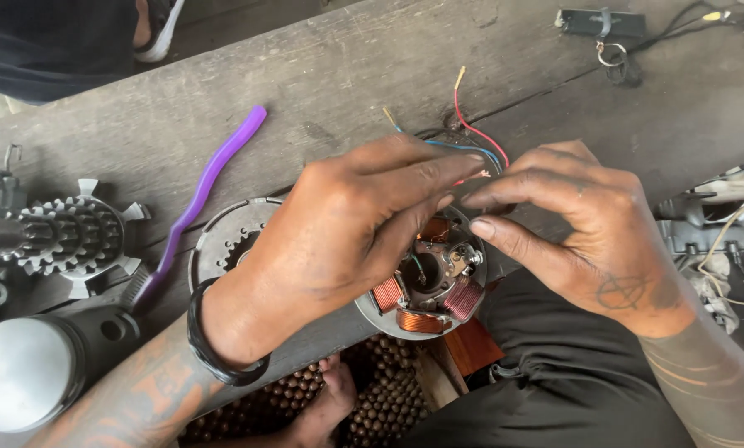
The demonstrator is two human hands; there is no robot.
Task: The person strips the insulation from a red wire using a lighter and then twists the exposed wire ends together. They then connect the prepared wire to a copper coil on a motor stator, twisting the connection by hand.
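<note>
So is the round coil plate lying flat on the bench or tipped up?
Lying roughly flat, coils up: the coil plate shows its copper windings face-on, overhanging the wooden bench edge beneath both hands.

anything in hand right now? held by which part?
Both hands, left hand and right hand, pinch the thin wires coming off the round coil plate, near where they leave it. The exact grip point is hidden by fingers.

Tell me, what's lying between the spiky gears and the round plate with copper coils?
In the head view, a wavy purple plastic strip lies on the bench between the gear cluster and the coil plate.
</note>
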